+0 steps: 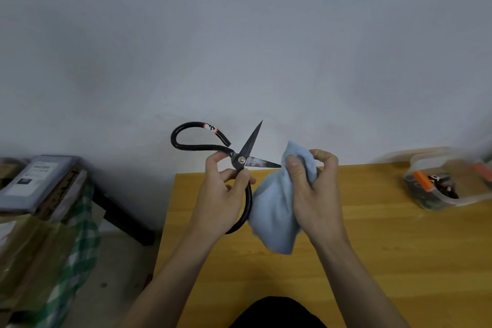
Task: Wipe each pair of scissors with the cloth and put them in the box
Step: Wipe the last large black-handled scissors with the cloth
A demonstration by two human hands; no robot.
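I'm seeing the left hand point(226, 194) gripping open scissors point(241, 161) while the right hand point(314, 189), pinching the cloth point(274, 210), is wiping one blade; boxing them at the desk's point(372, 247) far right corner in the box point(447, 184) is left.

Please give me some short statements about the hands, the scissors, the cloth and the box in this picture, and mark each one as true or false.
1. The large black-handled scissors are open, the two blades spread apart. True.
2. The right hand holds the scissors. False: the left hand grips them near the pivot; the right hand grips the light blue cloth.
3. The cloth touches the tip of the blade that points right. True.
4. The scissors lie flat on the yellow wooden table. False: they are held up above it.
5. The clear plastic box stands at the table's left edge. False: it stands at the far right.
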